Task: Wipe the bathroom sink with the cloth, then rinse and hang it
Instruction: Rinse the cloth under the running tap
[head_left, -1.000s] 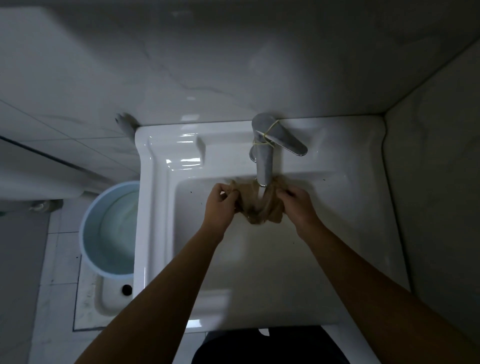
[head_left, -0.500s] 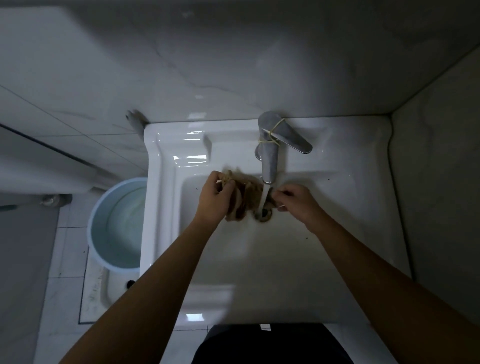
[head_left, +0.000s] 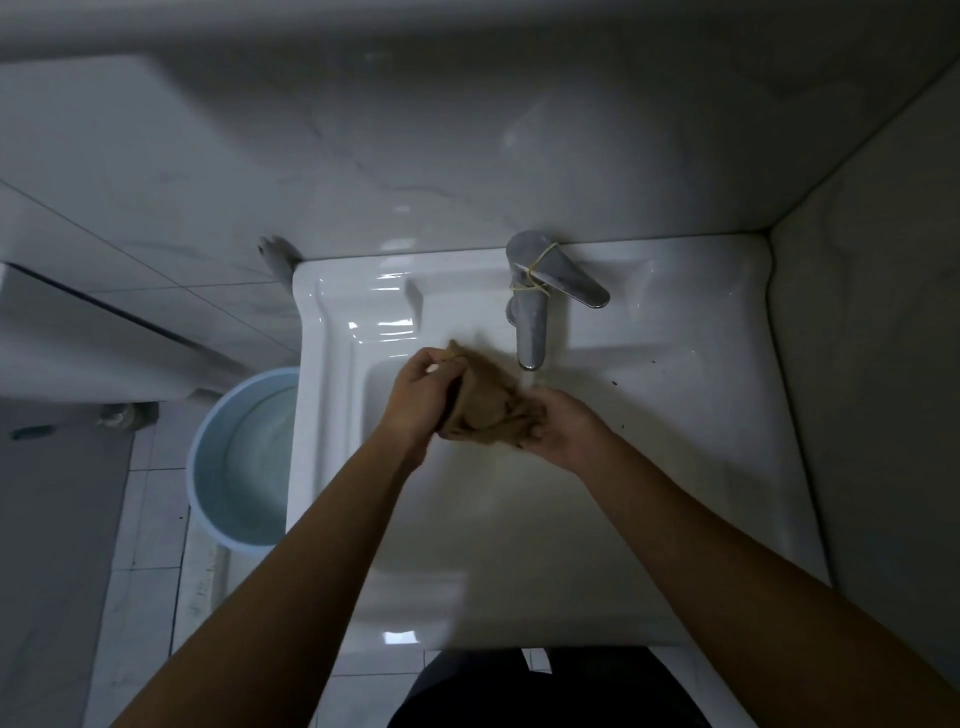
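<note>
Head view looks straight down on a dim bathroom corner. Far left, on the tiled floor (head_left: 150, 525), stands a pale blue bucket (head_left: 236, 457) holding water, tucked just beside the left wall of the white sink (head_left: 332, 415). Over the basin, the left hand (head_left: 423, 402) is closed around one end of the brown cloth (head_left: 488, 400), fingers curled with a corner of fabric poking up past the knuckles. The cloth is bunched and crumpled between both hands, held above the basin just below and left of the spout. At the sink's back ledge rises the chrome faucet (head_left: 530, 322), a yellow rubber band (head_left: 535, 278) wrapped around its body and lever. The right hand (head_left: 566, 428) grips the cloth's other end, fingers folded over it. Small dark specks dot the basin's right slope.
</note>
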